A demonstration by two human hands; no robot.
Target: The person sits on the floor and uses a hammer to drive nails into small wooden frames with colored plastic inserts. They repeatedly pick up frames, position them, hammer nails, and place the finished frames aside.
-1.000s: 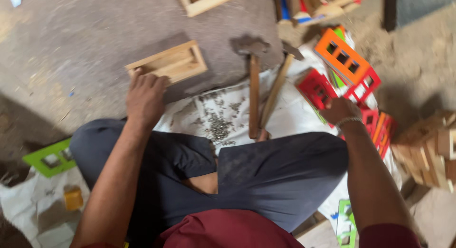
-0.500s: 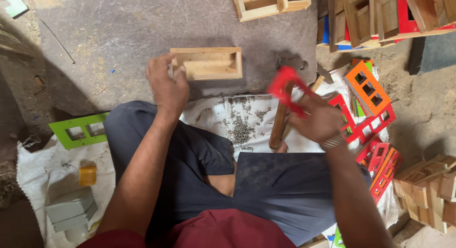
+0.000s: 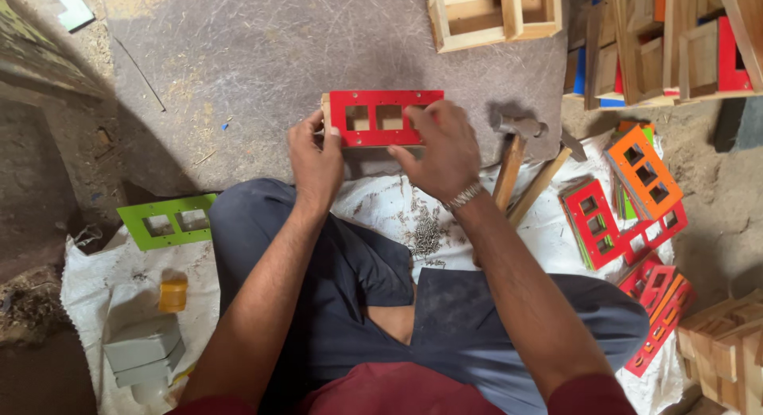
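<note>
red panel held flat on a wooden box

the left hand (image 3: 316,160) grips the left end of a red panel (image 3: 381,117) with square cut-outs, fingers curled round its edge. the right hand (image 3: 441,149) lies spread over the panel's right part, fingertips pressing on its face. the panel sits on a wooden box (image 3: 327,117) on the grey floor (image 3: 262,57), just ahead of the person's knees. two hammers (image 3: 517,157) lie just right of the right hand, on a white cloth (image 3: 381,212) strewn with small nails (image 3: 425,232). a green panel (image 3: 171,220) lies to the left, well apart. more red and orange panels (image 3: 628,200) are stacked to the right.
</note>
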